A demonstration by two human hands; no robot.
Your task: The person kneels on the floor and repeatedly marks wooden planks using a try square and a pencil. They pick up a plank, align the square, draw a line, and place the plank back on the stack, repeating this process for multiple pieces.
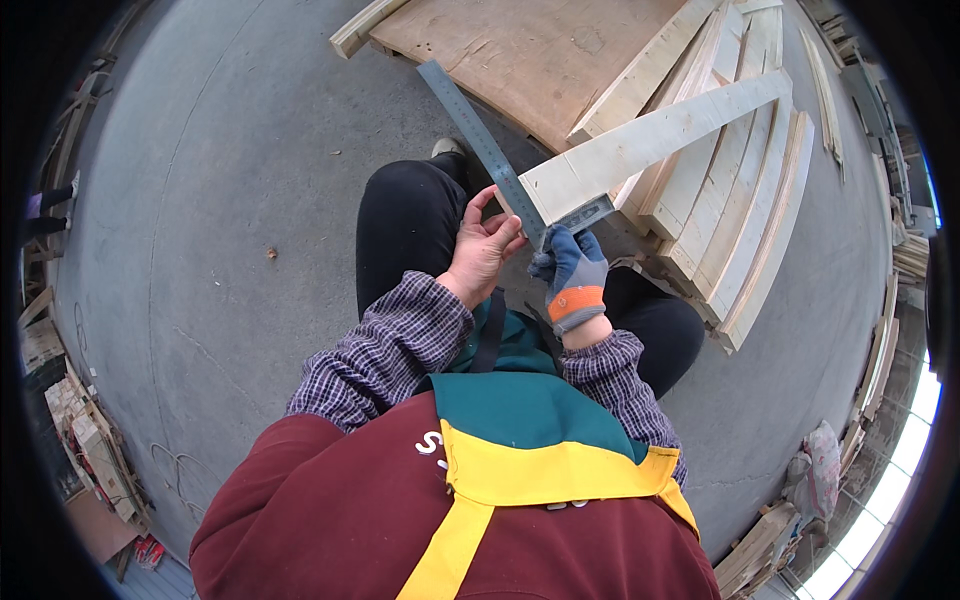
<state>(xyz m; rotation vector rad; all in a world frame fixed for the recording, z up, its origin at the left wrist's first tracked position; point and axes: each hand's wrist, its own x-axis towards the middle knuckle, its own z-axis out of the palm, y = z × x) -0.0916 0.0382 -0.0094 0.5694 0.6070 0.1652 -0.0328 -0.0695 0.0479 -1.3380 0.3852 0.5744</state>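
A metal try square (482, 140) lies across the near end of a pale wooden board (650, 135), its long ruled blade pointing to the upper left. The square's thick stock (582, 213) rests along the board's near edge. My right hand (573, 280), in a blue-grey and orange work glove, is closed round the square at its corner. Bare, my left hand (482, 250) pinches the short board end that sticks out past the blade, its thumb close to the blade. Beyond my hands the board slopes up to the right over other boards.
Several stacked boards (735, 215) fan out at the right, beside a large plywood sheet (520, 50). My bent knees (400, 225) flank the work. More timber (100, 440) lies at the left edge, and a plastic bag (815, 470) at the lower right. Another person's legs (55, 210) show far left.
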